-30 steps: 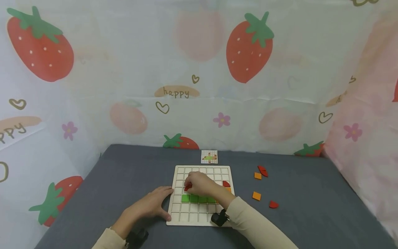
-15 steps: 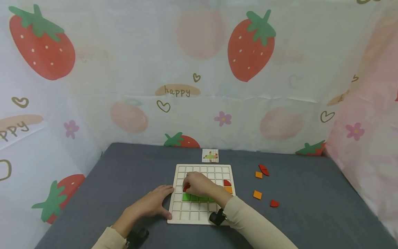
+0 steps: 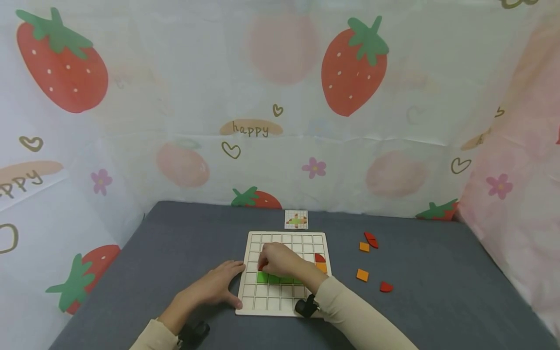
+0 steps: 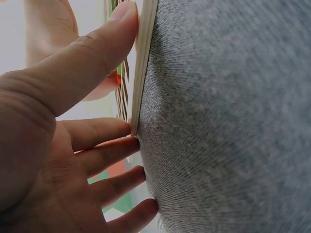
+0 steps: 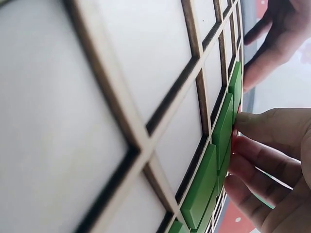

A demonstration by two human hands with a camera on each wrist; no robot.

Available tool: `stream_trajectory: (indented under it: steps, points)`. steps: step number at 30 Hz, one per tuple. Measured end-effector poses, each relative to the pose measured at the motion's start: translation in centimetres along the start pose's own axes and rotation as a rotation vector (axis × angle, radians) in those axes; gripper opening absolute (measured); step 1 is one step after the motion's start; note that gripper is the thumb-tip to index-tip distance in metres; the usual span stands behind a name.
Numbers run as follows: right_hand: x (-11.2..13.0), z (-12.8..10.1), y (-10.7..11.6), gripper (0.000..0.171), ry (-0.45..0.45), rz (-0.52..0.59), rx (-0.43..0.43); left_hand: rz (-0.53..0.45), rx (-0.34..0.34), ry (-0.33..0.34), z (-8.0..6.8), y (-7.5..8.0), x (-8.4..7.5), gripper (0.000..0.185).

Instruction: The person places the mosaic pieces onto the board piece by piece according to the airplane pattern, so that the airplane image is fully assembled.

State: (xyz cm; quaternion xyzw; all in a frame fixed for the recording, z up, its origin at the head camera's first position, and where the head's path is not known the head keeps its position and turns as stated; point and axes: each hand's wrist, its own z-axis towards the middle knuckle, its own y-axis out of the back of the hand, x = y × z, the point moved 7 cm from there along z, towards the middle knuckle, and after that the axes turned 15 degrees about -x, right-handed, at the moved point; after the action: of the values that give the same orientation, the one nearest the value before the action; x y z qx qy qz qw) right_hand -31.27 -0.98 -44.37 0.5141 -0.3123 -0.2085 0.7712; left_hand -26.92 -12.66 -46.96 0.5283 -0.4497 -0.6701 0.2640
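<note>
Beneath the right hand (image 3: 281, 260), pinching a red piece (image 3: 260, 268) just beyond the green tiles (image 3: 262, 277), sat the grid board (image 3: 273, 305); the left hand (image 3: 213, 286), spread, touched its edge, seemingly steadying it. Right of both, orange squares (image 3: 362, 275) lay seemingly handy, and far ahead the backdrop (image 3: 297, 121) read "happy".

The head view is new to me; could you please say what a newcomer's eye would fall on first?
Probably the big red strawberries printed on the pale backdrop behind the table. Then the right hand, pinching a red piece at the gridded board, just beyond the green squares, and the left hand touching the board's left edge.
</note>
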Motion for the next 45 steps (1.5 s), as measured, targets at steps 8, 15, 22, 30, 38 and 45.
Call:
stream_trajectory:
  steps: [8, 15, 22, 30, 38, 45]
  points:
    - [-0.3, -0.2, 0.2, 0.011, -0.029, 0.018, -0.005, -0.01, 0.0, 0.001, -0.1, -0.1, 0.0, 0.09]
    - [-0.7, -0.8, 1.1, 0.013, -0.063, 0.035, -0.016, -0.008, -0.011, 0.005, 0.0, -0.1, 0.1, 0.09]
    - [-1.8, -2.6, 2.7, 0.016, -0.101, 0.132, -0.056, 0.001, -0.013, 0.021, 0.0, 0.0, 0.0, 0.091]
    - [-3.3, -5.1, 4.8, 0.019, -0.141, 0.17, -0.116, 0.013, -0.021, 0.018, 0.0, 0.2, -0.2, 0.091]
    - [-5.2, -7.7, 6.4, 0.018, -0.218, 0.18, -0.155, 0.002, -0.008, 0.016, 0.0, 0.1, 0.0, 0.09]
    - [-6.8, -10.1, 7.6, 0.013, -0.268, 0.178, -0.205, -0.012, -0.007, 0.01, -0.1, 0.0, -0.1, 0.089]
